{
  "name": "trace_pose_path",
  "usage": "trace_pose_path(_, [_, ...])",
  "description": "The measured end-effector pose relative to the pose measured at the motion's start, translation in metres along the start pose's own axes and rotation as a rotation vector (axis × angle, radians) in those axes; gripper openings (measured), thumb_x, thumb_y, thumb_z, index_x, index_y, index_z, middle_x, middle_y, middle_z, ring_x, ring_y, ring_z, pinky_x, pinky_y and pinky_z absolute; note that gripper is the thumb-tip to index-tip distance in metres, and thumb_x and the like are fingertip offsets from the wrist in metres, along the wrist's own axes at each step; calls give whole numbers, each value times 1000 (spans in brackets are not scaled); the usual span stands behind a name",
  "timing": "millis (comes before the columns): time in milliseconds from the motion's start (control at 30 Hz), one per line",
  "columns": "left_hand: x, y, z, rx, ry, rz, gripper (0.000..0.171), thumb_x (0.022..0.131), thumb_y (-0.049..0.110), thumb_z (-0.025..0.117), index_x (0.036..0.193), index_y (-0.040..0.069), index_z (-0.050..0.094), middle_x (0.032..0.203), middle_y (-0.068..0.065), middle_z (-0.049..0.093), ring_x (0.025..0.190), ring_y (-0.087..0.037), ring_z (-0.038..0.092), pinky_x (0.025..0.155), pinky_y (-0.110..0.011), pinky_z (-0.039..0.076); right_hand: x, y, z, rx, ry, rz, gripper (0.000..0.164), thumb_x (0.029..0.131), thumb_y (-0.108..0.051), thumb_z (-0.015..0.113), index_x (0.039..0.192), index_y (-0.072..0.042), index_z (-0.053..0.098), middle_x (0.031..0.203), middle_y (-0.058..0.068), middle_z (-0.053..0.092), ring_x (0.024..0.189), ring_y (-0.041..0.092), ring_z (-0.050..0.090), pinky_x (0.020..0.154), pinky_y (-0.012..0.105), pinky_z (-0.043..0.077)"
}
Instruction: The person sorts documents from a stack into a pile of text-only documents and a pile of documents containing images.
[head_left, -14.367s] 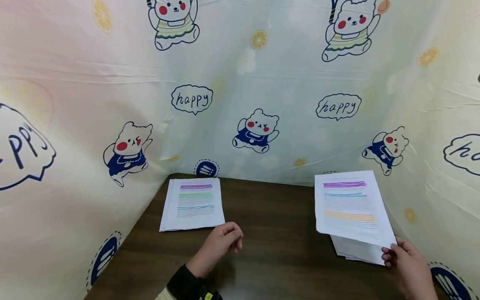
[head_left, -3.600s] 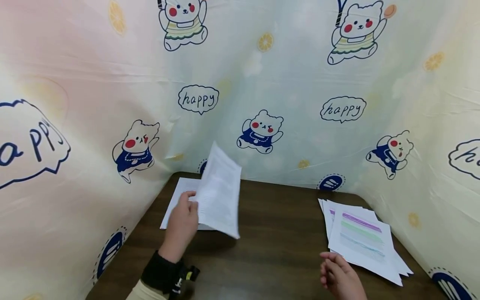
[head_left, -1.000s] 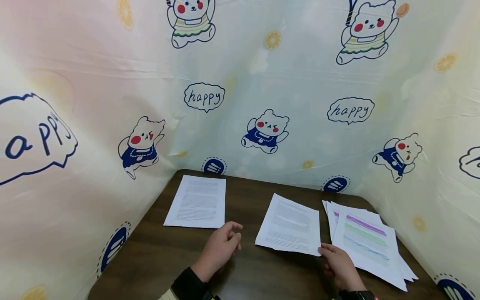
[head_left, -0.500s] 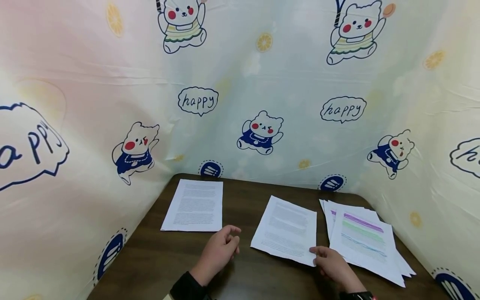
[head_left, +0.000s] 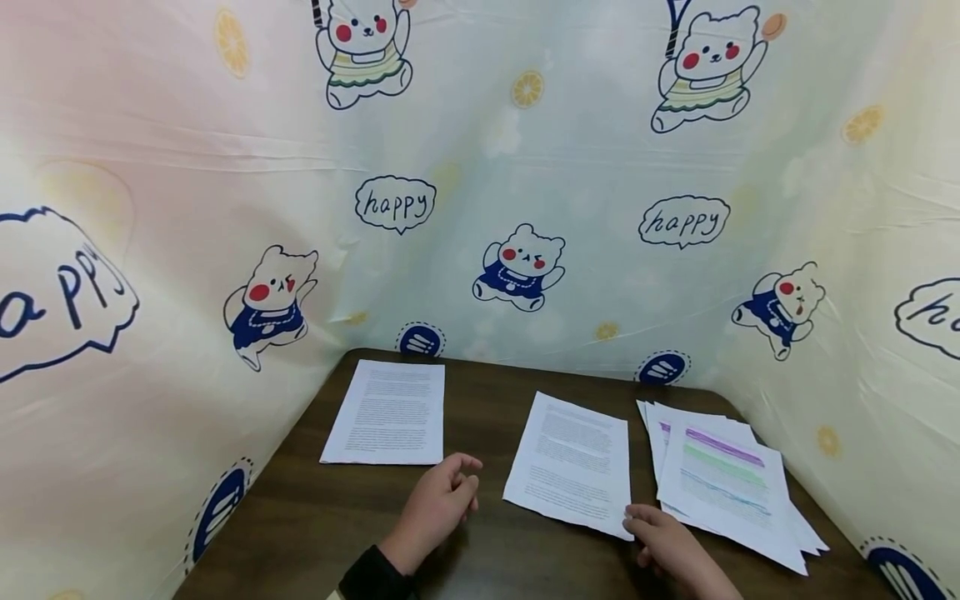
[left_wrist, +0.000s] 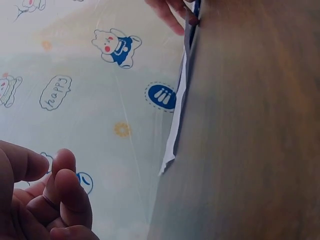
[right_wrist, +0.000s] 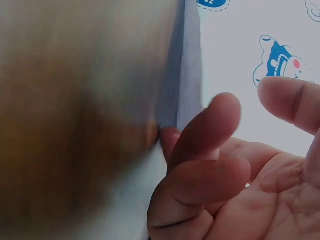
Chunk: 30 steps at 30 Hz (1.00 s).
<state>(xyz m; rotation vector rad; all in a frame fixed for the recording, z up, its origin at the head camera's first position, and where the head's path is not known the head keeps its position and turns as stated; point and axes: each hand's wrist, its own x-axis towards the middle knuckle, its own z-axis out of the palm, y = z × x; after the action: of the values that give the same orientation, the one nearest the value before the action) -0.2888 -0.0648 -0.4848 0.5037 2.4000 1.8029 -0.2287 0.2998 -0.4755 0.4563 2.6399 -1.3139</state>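
Observation:
My left hand [head_left: 435, 504], holding nothing, hovers over the table beside a flat stack of printed sheets [head_left: 386, 412]. In the left wrist view its loosely bent fingers [left_wrist: 70, 185] show with only the wall cloth behind them. Right of centre lies a single printed sheet [head_left: 570, 462], low over the table, its near edge slightly wavy. My right hand [head_left: 667, 542] is at that sheet's near right corner. The right wrist view shows the thumb [right_wrist: 292, 102] apart from the bent fingers [right_wrist: 200, 182], with the sheet's edge [right_wrist: 190, 75] running behind them.
A loose, fanned pile of papers [head_left: 727, 492] with purple, green and blue highlighter lines lies at the right of the dark wooden table [head_left: 300, 533]. Cloth with printed bears [head_left: 521, 267] hangs close around the table's back and sides.
A sheet has come off the left stack, carried by my left hand, and over to the right hand. In the last half second the right hand has lowered slightly and loosened from its corner.

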Motion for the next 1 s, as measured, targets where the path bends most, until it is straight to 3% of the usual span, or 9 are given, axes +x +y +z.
trace_pose_path(200, [8, 4, -17, 79, 38, 30, 22, 108, 23, 58, 127, 16, 67, 81, 0, 70, 70, -23, 65, 63, -34, 52, -7, 6, 2, -19, 21, 1, 49, 105, -28, 60, 142, 5, 60, 114, 11, 70, 74, 24, 65, 63, 38, 49])
trace_pose_path(300, [14, 6, -41, 200, 120, 32, 19, 106, 21, 60, 122, 17, 70, 88, 1, 70, 75, -17, 63, 68, -35, 51, -11, 9, 6, -2, 16, 1, 48, 105, -29, 62, 140, 4, 62, 111, 9, 71, 73, 25, 65, 63, 38, 49])
trace_pose_path(433, [35, 1, -88, 481, 206, 17, 18, 102, 19, 63, 116, 12, 73, 102, -5, 71, 90, -20, 65, 80, -43, 54, -17, 12, 4, 12, 0, 7, 49, 105, -29, 62, 141, 3, 61, 102, 6, 69, 69, 24, 62, 63, 37, 49])
trace_pose_path(500, [51, -6, -112, 598, 233, -26, 25, 100, 21, 63, 119, 6, 73, 113, -13, 72, 101, -28, 68, 88, -49, 56, -19, 14, 1, 12, 6, 4, 50, 104, -29, 61, 142, 4, 60, 95, 8, 68, 65, 23, 60, 62, 37, 48])
trace_pose_path(600, [69, -25, -140, 656, 255, -139, 40, 99, 25, 63, 129, -2, 67, 131, -28, 65, 117, -44, 65, 98, -60, 52, -12, 31, -6, -5, -23, -21, 58, 104, -34, 63, 145, 7, 56, 105, 14, 72, 63, 23, 59, 63, 37, 50])
trace_pose_path(700, [74, -50, -152, 665, 224, -273, 54, 99, 31, 65, 138, -6, 60, 139, -37, 56, 123, -57, 56, 102, -67, 47, 20, 79, -12, -7, -120, -68, 70, 102, -46, 66, 148, 7, 54, 128, 20, 71, 84, 27, 69, 71, 40, 55])
trace_pose_path(833, [67, -70, -160, 727, 137, -373, 60, 92, 33, 71, 135, -9, 60, 130, -40, 55, 117, -62, 48, 97, -69, 45, 4, 65, -14, -30, -193, -112, 69, 105, -43, 63, 146, 12, 53, 135, 29, 66, 118, 39, 68, 85, 49, 58])
trace_pose_path(933, [68, -70, -163, 794, 125, -384, 57, 86, 31, 77, 127, -7, 64, 118, -37, 55, 113, -60, 44, 89, -69, 46, -35, 18, -13, -34, -187, -127, 62, 107, -32, 58, 145, 16, 50, 130, 32, 67, 97, 35, 69, 80, 46, 57])
trace_pose_path(1000, [74, -67, -163, 836, 146, -379, 56, 84, 32, 79, 124, -5, 66, 113, -35, 52, 113, -59, 42, 86, -70, 47, -36, 16, -13, -3, -194, -136, 62, 108, -32, 58, 146, 16, 48, 129, 32, 67, 80, 28, 65, 73, 41, 54])
